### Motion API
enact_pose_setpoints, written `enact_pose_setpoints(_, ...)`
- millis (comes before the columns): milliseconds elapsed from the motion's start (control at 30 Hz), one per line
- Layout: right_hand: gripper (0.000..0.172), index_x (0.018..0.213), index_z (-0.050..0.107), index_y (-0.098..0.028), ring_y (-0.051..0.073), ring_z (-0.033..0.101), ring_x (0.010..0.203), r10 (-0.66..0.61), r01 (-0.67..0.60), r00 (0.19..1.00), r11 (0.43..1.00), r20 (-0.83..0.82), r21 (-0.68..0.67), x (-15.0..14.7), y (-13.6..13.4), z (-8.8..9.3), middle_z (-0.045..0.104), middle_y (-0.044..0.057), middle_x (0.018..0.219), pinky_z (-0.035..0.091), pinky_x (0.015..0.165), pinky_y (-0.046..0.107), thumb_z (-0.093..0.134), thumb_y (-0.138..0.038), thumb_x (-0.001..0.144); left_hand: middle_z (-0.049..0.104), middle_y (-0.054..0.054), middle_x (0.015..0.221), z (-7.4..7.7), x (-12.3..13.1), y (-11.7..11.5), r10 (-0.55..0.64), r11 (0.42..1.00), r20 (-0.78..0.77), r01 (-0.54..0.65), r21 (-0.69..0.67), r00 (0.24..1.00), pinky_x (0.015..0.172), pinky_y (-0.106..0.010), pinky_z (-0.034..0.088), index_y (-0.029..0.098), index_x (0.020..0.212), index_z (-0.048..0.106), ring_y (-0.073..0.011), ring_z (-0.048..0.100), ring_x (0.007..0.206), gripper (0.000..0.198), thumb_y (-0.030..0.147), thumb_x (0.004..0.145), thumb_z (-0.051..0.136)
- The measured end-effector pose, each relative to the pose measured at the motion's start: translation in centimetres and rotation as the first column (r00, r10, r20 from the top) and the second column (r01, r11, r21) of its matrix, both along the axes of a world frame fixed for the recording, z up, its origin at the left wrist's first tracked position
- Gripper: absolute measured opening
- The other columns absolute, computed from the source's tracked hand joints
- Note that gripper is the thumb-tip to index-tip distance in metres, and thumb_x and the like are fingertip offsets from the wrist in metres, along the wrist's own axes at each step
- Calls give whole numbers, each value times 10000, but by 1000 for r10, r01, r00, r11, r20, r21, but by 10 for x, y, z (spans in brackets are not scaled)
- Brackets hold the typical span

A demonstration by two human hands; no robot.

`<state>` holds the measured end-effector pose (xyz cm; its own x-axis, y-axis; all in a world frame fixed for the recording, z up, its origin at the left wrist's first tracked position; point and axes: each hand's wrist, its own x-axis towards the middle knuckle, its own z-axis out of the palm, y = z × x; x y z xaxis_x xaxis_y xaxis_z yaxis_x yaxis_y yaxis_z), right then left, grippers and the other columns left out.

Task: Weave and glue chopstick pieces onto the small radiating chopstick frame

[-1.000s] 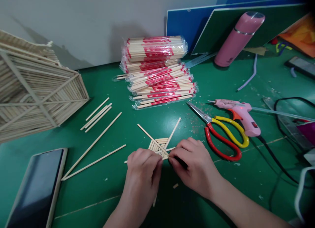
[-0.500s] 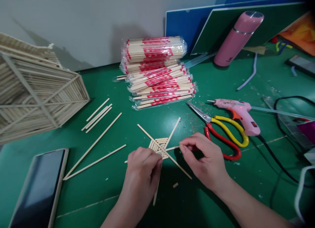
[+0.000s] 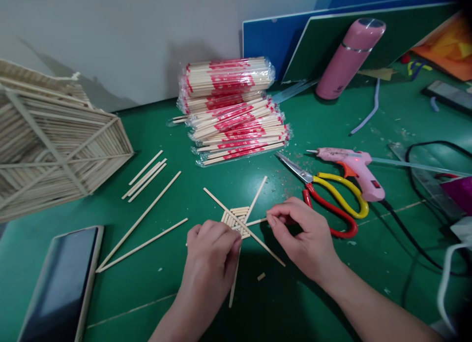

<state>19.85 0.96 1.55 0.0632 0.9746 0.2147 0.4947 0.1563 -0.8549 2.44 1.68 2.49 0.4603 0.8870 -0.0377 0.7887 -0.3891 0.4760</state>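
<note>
A flat star-shaped piece of crossed wooden sticks (image 3: 263,246), with short sticks packed round its centre, lies on the green table in front of me. My left hand (image 3: 214,256) is closed over its lower left side; the fingertips are turned away, so what they pinch is hidden. Between the thumb and index finger of my right hand (image 3: 300,229) is the outer end of the stick (image 3: 257,221) that points right. A small stick offcut (image 3: 261,276) lies just below the piece.
Scissors (image 3: 332,199) and a pink glue gun (image 3: 346,162) lie right. Behind are wrapped chopsticks (image 3: 232,110) and a pink flask (image 3: 350,59). Loose sticks (image 3: 142,221), a phone (image 3: 61,283) and a stick-built structure (image 3: 62,150) stand or lie left.
The whole view has shifted slightly. Both hands keep nearly the same place and pose at the crossed sticks.
</note>
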Motion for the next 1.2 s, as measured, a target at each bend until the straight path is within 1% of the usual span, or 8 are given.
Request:
enact_pose_setpoints(200, 83, 756, 598, -194, 107, 498, 603, 10, -10, 1000, 1000, -14, 3, 1, 0, -1, 523, -13, 650, 417, 547, 236, 519, -170, 755, 595, -16, 738, 1, 0, -2, -21, 999, -23, 22, 46, 1000, 727, -380, 300, 199, 749, 573, -182, 487, 738, 148, 167, 795, 436)
enact_pose_setpoints(300, 87, 757, 599, -196, 110, 500, 598, 17, -17, 1000, 1000, -12, 7, 1, 0, -1, 527, -11, 643, 421, 544, 240, 512, -183, 758, 604, -18, 747, 1, 1, -3, -7, 998, -16, 8, 62, 1000, 728, -375, 301, 200, 758, 579, -178, 487, 740, 144, 172, 794, 442)
enact_pose_setpoints(433, 91, 755, 601, -189, 110, 503, 600, 24, -24, 1000, 1000, -10, 6, 1, 0, -1, 533, -6, 647, 427, 556, 242, 509, -189, 758, 610, -17, 738, 0, 1, -2, 21, 998, -5, -20, 61, 1000, 721, -366, 309, 202, 739, 586, -182, 497, 744, 148, 186, 795, 450)
enact_pose_setpoints(600, 96, 754, 593, -187, 115, 503, 609, 63, -63, 998, 998, 13, -11, 0, 0, -2, 535, -1, 648, 423, 572, 247, 498, -183, 764, 623, -11, 724, 2, 1, 1, 23, 999, -11, -22, 49, 1000, 716, -360, 317, 211, 712, 601, -187, 506, 737, 155, 187, 784, 466)
enact_pose_setpoints(733, 104, 756, 595, -185, 122, 504, 636, 127, -124, 988, 992, 84, -38, -1, -1, -4, 528, -1, 643, 400, 587, 251, 492, -176, 768, 615, -5, 698, 4, 2, 4, 17, 999, -51, -15, 41, 999, 697, -357, 314, 210, 679, 596, -187, 508, 717, 152, 196, 773, 477)
enact_pose_setpoints(867, 108, 759, 602, -192, 130, 495, 653, 175, -165, 967, 984, 188, -68, -2, -2, -6, 536, 4, 657, 374, 598, 257, 497, -168, 764, 607, -10, 700, 6, 4, 5, -5, 1000, -94, 8, 26, 996, 693, -369, 313, 203, 679, 588, -197, 502, 728, 163, 202, 782, 461)
enact_pose_setpoints(1033, 95, 754, 606, -203, 139, 502, 697, 264, -237, 910, 964, 320, -121, -2, -2, -6, 570, 9, 720, 345, 632, 271, 513, -181, 760, 598, -19, 713, 8, 5, 5, -18, 1000, -117, 20, 9, 993, 690, -371, 317, 196, 692, 583, -201, 493, 736, 184, 199, 799, 433)
enact_pose_setpoints(1200, 126, 788, 613, -232, 142, 487, 715, 320, -282, 866, 947, 385, -152, -2, -3, -8, 571, 2, 740, 304, 640, 285, 488, -228, 797, 584, -25, 703, 8, 5, 7, -33, 999, -116, 32, -9, 993, 664, -340, 331, 183, 677, 577, -188, 478, 713, 202, 191, 805, 421)
